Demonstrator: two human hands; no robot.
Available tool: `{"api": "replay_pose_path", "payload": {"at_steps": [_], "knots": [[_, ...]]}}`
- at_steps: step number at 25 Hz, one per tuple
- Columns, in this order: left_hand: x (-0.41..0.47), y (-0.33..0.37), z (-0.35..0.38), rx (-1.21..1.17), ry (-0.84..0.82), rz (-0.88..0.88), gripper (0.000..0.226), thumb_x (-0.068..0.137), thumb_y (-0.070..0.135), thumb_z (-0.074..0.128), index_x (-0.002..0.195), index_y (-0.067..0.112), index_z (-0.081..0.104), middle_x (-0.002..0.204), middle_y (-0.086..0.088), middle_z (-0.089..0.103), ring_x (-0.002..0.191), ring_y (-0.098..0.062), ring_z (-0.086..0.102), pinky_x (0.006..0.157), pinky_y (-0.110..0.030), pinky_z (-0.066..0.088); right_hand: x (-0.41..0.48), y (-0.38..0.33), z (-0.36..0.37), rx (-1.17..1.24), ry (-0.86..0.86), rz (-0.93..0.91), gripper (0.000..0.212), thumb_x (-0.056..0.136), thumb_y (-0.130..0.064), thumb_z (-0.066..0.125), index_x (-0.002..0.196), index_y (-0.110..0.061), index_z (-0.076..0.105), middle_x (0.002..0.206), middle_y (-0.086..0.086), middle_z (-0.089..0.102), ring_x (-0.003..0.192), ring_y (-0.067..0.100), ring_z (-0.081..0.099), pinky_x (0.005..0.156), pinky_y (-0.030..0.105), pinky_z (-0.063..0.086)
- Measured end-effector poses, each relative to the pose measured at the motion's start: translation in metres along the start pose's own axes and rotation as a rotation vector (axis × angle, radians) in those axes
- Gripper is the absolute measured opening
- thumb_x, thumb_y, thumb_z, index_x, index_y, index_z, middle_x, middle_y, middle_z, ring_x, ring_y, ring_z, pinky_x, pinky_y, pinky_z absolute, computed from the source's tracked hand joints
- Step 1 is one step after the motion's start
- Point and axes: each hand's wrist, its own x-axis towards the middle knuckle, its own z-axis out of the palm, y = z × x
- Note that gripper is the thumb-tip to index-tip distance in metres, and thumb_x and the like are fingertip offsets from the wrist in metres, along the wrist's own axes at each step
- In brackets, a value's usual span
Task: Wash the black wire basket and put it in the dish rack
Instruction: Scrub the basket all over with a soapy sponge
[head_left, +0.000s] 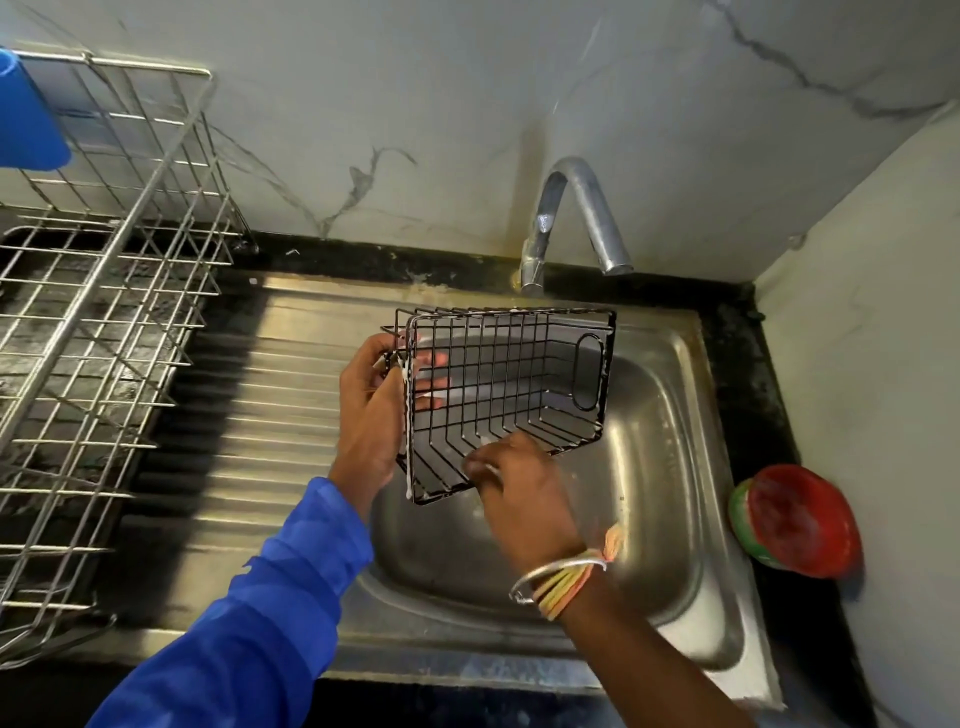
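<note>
Black wire basket (504, 395) tipped sideways, sudsy, over sink (675, 441); steel dish rack (136, 210) left.

There is one black wire basket (498, 395) and two hands are on it. The left hand (371, 410) grips its left end, and the right hand (524, 493) is at its near edge, too blurry to tell how. Under the grip is one sink (691, 467). Past the grip, by the wall, is one tap (571, 218). Far left of the grip is one dish rack (104, 312) — with one blue thing (26, 114) at its top corner. Right of the grip is one red and green tub (795, 519). Near the grip are one blue sleeve (260, 597) and one silver bangle (550, 571).
</note>
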Motion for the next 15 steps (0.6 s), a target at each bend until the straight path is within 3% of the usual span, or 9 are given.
{"api": "replay_pose_path", "payload": {"at_steps": [5, 9, 12, 15], "knots": [[0.003, 0.004, -0.006, 0.019, 0.017, -0.005, 0.021, 0.099, 0.001, 0.055, 0.119, -0.005, 0.057, 0.098, -0.01, 0.077, 0.084, -0.028, 0.076, 0.072, -0.042, 0.064, 0.036, 0.055, -0.037, -0.101, 0.084, 0.136, 0.02, 0.09, -0.005, 0.059, 0.093, -0.017, 0.074, 0.103, 0.006, 0.065, 0.085, 0.013, 0.062, 0.075, 0.019, 0.047], [0.007, 0.001, 0.004, 0.043, 0.008, 0.006, 0.015, 0.101, 0.001, 0.054, 0.115, 0.001, 0.059, 0.101, -0.009, 0.077, 0.088, -0.029, 0.076, 0.072, -0.04, 0.064, 0.024, 0.01, -0.021, -0.054, -0.064, 0.056, 0.016, 0.094, -0.011, 0.056, 0.1, -0.013, 0.07, 0.104, 0.005, 0.065, 0.096, 0.018, 0.062, 0.084, 0.027, 0.051], [0.006, -0.003, 0.011, 0.06, -0.011, 0.015, 0.017, 0.101, -0.001, 0.053, 0.117, -0.003, 0.057, 0.098, -0.005, 0.077, 0.088, -0.025, 0.076, 0.072, -0.037, 0.063, -0.003, -0.031, -0.007, 0.089, -0.113, -0.083, 0.014, 0.095, -0.016, 0.057, 0.1, -0.014, 0.069, 0.099, -0.001, 0.062, 0.088, 0.007, 0.056, 0.075, 0.01, 0.045], [0.007, -0.005, 0.009, 0.036, -0.025, 0.006, 0.019, 0.101, 0.001, 0.055, 0.12, -0.003, 0.056, 0.104, -0.012, 0.077, 0.094, -0.032, 0.075, 0.076, -0.043, 0.063, 0.015, -0.001, -0.024, 0.024, -0.109, -0.015, 0.012, 0.091, -0.014, 0.062, 0.098, -0.017, 0.072, 0.092, -0.008, 0.063, 0.084, 0.005, 0.058, 0.081, 0.019, 0.051]]}}
